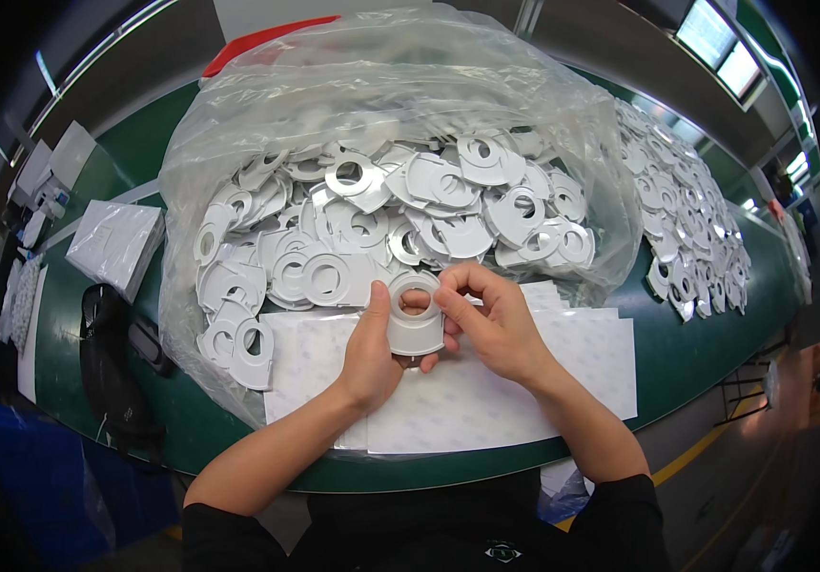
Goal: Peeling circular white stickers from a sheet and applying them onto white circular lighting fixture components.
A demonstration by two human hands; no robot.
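Note:
A white plastic part (416, 336), a ring with a round hole above a wider curved tab, is upright in front of me. My left hand (372, 355) is closed around its left side, with fingers behind it. At the ring's upper right edge, the thumb and forefinger of my right hand (494, 319) pinch together. Whether a thin piece lies between those fingertips is too small to tell. Beneath both hands lie white sheets (496, 405) with a faint printed pattern. Just beyond, a heap of similar white parts (434, 181) spills from a clear plastic bag (391, 81).
More white parts (686, 205) are piled on the green table (381, 472) at the right. To the left are a wrapped white pack (116, 238), a black pouch (110, 362) and a small dark object (150, 345). A red strip (267, 43) lies behind the bag.

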